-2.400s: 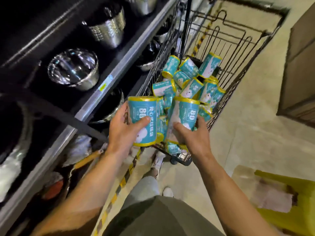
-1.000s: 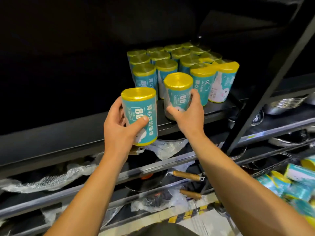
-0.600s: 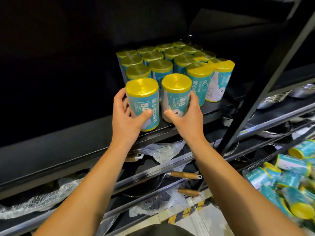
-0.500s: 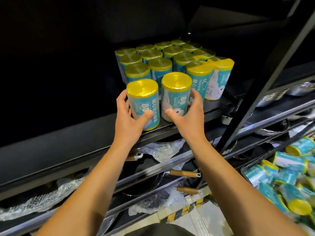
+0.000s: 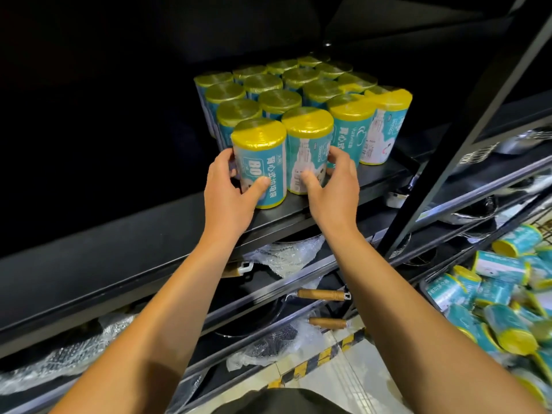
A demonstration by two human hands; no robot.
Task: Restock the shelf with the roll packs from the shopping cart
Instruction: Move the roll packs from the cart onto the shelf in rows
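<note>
1. Black store shelving fills the scene; the upper shelf (image 5: 298, 213) is a dark board running from lower left to upper right, with a black upright post (image 5: 466, 138) rising at the right.
2. On the far part of this shelf stands a block of stocked roll packs (image 5: 280, 100), upright in rows, teal wrappers with yellow tops, touching one another.
3. Two more packs stand at the near edge of the block. The left front pack (image 5: 263, 147) is upright on the shelf, just beside the right front pack (image 5: 307, 135), sides touching.
4. The left hand (image 5: 230, 192) grips the left front pack: thumb across its near face, fingers curled round its left side.
5. The right hand (image 5: 334, 186) holds the right front pack: thumb on the near face, fingers curled round its right side, between it and the neighbouring stocked pack.
6. At the lower right, the shopping cart (image 5: 545, 222) shows only a piece of wire grid; a heap of loose roll packs (image 5: 495, 312) lies in it on their sides, at mixed angles.
7. Lower shelves hold pans with wooden handles (image 5: 321, 294) and clear bubble wrap (image 5: 286, 252). Metal cookware (image 5: 513, 141) sits on the far right shelf.
8. A yellow-and-black floor strip (image 5: 316, 363) runs along the shelf base.
</note>
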